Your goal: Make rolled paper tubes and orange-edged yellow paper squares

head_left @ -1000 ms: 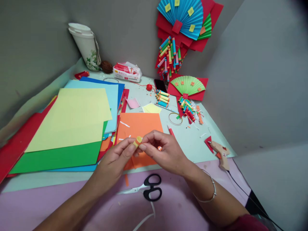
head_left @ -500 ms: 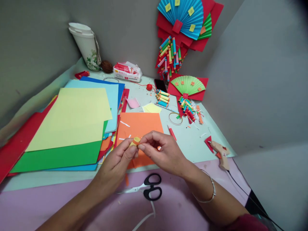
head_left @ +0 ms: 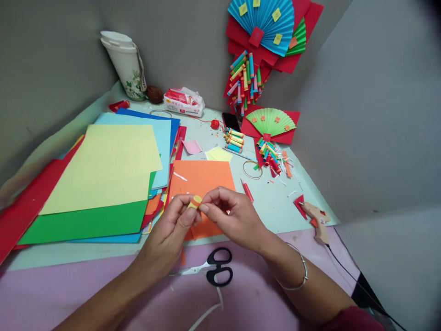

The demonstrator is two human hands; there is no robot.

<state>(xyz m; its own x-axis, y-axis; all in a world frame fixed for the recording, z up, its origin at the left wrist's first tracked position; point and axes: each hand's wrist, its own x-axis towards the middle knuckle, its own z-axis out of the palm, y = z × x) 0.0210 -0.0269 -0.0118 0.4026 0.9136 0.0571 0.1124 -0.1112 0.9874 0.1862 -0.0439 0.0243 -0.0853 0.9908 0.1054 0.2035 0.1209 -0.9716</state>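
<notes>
Both hands met over the orange sheet (head_left: 201,181). Left hand (head_left: 168,236) and right hand (head_left: 237,220) each pinched the small paper roll (head_left: 195,202), yellow with an orange band, fingertips closed on it, held above the table's near edge. Black scissors (head_left: 215,271) lay just below the hands. Glue gun (head_left: 317,219) sat well to the right, coloured paper stack (head_left: 103,174) to the left.

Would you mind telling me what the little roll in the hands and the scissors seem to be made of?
The little roll looks like matte coloured paper, yellow with an orange band, curled into a tube. The scissors seem to have shiny metal blades and glossy black plastic handles.
</notes>
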